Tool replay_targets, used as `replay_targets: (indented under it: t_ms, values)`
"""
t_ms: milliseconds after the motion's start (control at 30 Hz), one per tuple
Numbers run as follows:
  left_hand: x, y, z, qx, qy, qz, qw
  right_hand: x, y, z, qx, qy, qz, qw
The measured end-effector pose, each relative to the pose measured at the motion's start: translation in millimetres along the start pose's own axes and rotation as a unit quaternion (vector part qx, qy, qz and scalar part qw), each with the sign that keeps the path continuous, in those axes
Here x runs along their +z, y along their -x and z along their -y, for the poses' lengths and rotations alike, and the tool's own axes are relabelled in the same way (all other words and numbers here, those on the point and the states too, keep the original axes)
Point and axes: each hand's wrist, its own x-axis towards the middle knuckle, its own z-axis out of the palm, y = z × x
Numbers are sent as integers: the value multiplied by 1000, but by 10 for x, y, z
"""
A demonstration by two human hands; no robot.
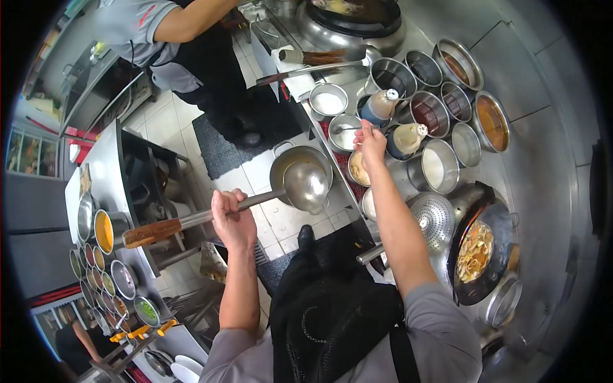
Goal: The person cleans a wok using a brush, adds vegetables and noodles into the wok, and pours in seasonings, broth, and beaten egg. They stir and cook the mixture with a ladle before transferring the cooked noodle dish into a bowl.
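Observation:
My left hand [233,220] is wrapped round the handle of a long ladle [255,198] with a wooden grip end. The ladle's metal bowl hangs over a large two-handled pot [281,167], hiding part of it. At the counter, my right hand [370,148] pinches a small spoon [345,130], whose tip sits in a metal pot of white powder [338,142]. Close by are a squeeze bottle of brown liquid [378,107] and a squeeze bottle of pale yellow liquid [405,138]. Noodles with vegetables [476,252] lie in a wok [501,236] to the right of my right forearm.
A perforated strainer [433,220] rests beside the wok. Several sauce pots, including one of milky liquid [439,167], crowd the counter. Another ladle [313,70] and a brush [319,58] lie farther back. A co-worker [191,70] stands ahead. Ingredient pots [123,279] stand at left.

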Motion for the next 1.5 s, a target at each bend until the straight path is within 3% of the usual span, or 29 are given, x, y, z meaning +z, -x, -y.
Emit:
replay_targets:
  t_ms: [33, 67, 133, 267, 300, 367, 400, 467, 500, 533, 600, 867, 933, 967, 1200, 1300, 1500]
  values:
    - [39, -66, 30, -4, -2, -1, 1000, -2, 14, 79, -46, 148, 22, 988]
    - [74, -128, 55, -5, 1, 2, 1000, -18, 65, 145, -42, 148, 18, 988]
    - [127, -222, 98, -10, 3, 5, 1000, -151, 169, 178, -254, 355, 91, 895]
    - [280, -328, 163, -8, 22, 4, 1000, -367, 502, 38, -382, 415, 111, 818]
    - [320, -344, 173, -7, 29, -1, 1000, -372, 589, 31, -382, 415, 111, 818]
    - [384, -388, 184, 3, 22, 2, 1000, -341, 725, 24, -235, 316, 89, 915]
    - [409, -402, 185, 13, 17, 2, 1000, -342, 743, 18, -236, 313, 89, 916]
    - [456, -403, 179, 21, 10, 4, 1000, -341, 768, 12, -135, 152, 47, 978]
    - [474, -409, 171, 29, 6, 4, 1000, -370, 775, 31, -89, 63, 46, 993]
    - [463, -430, 176, 33, 5, 5, 999, -400, 832, 117, -90, 61, 49, 993]
    - [414, -486, 193, 42, -8, 40, 998, -510, 993, 346, -92, -72, 87, 989]
    - [683, -258, 62, 12, 51, 17, 998, -1129, 1287, 531, -122, 67, -4, 990]
    - [639, -190, 25, 18, 53, 23, 998, -1177, 1286, 447, -77, 207, -20, 975]
    - [597, -185, 32, 18, 50, 14, 999, -1216, 1234, 361, -123, 279, -11, 952]
    - [508, -53, 87, 16, 18, 10, 1000, -1012, 1030, 153, -152, 293, -2, 944]
    - [462, -37, 93, 9, 24, 11, 1000, -1055, 1033, 165, -162, 275, 48, 946]
    - [478, 22, 43, 16, 18, 16, 1000, -1422, 1223, 247, -84, 98, 3, 992]
